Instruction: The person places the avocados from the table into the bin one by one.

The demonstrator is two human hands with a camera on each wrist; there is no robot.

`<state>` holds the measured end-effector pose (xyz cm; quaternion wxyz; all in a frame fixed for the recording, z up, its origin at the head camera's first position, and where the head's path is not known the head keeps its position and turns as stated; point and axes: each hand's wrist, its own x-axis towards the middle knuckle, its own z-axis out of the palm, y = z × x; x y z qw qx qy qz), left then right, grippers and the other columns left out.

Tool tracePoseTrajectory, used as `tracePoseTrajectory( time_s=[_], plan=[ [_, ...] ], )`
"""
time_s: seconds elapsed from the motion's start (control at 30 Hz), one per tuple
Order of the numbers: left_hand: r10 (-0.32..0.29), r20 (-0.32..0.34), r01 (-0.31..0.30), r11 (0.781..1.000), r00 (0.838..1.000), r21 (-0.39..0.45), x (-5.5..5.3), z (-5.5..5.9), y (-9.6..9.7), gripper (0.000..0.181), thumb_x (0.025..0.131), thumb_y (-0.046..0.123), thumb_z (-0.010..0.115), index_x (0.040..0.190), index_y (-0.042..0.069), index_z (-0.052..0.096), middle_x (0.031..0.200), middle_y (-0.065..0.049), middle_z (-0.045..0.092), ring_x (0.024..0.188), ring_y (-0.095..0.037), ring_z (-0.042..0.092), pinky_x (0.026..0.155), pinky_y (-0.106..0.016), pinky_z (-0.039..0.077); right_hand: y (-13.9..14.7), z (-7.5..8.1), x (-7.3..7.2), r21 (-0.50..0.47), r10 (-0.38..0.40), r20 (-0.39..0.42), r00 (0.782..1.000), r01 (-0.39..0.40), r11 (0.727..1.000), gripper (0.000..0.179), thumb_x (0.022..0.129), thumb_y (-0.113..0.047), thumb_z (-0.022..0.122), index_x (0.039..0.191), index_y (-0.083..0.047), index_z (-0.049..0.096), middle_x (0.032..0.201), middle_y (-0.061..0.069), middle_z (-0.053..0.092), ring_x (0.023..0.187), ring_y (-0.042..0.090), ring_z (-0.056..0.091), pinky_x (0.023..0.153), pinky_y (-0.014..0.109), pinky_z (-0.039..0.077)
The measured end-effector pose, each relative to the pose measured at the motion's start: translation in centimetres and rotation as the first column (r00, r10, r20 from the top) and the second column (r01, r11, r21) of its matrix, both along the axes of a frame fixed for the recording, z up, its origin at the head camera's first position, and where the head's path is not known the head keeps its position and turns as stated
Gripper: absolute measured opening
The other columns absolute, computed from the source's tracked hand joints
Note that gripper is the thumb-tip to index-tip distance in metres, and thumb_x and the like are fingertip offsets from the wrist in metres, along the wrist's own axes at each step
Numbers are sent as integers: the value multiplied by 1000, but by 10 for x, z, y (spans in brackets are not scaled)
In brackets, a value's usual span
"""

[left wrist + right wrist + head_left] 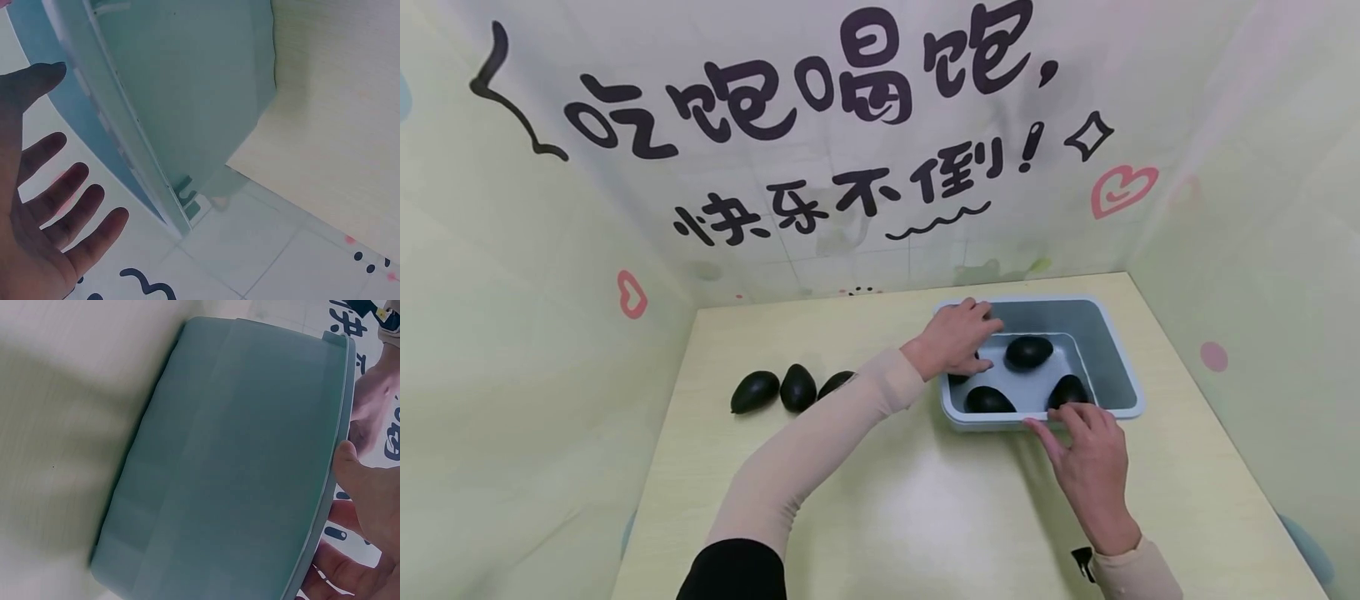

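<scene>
A blue-grey plastic box (1111, 358) stands at the back right of the table with several dark avocados in it. My left hand (957, 337) is over the box's left end, fingers spread and holding nothing; partly hidden beneath it lies one avocado (958, 379). Another avocado (1028, 353) rests near the middle of the box floor. With the thumb outside and fingers inside, my right hand (1090, 454) grips the front rim, close to a front-right avocado (1067, 392). The right wrist view shows that thumb (347, 464) against the rim.
Left of the box, several avocados lie in a row on the pale wooden table (925, 508), among them a leftmost avocado (755, 392). My left forearm sleeve (820, 454) partly covers the row's right end. Printed cloth walls (880, 258) enclose the table's back and sides.
</scene>
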<state>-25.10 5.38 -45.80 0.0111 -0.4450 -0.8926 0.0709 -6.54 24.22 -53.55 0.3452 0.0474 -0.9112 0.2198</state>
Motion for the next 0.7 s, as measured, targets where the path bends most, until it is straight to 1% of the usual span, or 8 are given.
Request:
tracePoseTrajectory(
  time_s=[0.17,0.3,0.53,0.7],
  plan=[
    [2,6,-2,1000,1000,15,-1,-1,-3,62,98,57,70,148,22,61,141,-6,61,122,-24,61,89,-36,61,0,0,-1,3,3,5,1000,-3,1000,80,99,-74,46,85,0,72,88,20,68,89,43,65,80,54,49],
    [6,12,-7,1000,1000,23,-1,-1,-5,62,98,58,68,148,22,61,139,-5,61,120,-23,61,88,-36,60,0,0,-1,5,3,3,1000,-3,1000,80,99,-74,46,85,0,72,88,20,68,88,43,65,79,54,49],
    [36,35,-37,999,999,21,0,1,-10,64,100,62,64,152,25,59,144,-4,59,122,-22,59,91,-36,59,-1,1,-1,-1,7,-10,1000,-7,1000,78,100,-73,47,84,-1,71,88,20,67,88,43,65,79,54,48],
    [57,65,-61,996,996,59,-1,1,-16,65,98,63,65,151,25,60,148,-5,59,126,-23,58,95,-38,58,-2,1,-1,-6,11,-21,1000,-11,1000,77,99,-72,49,84,-1,71,88,19,67,87,43,64,79,52,48]
  ],
)
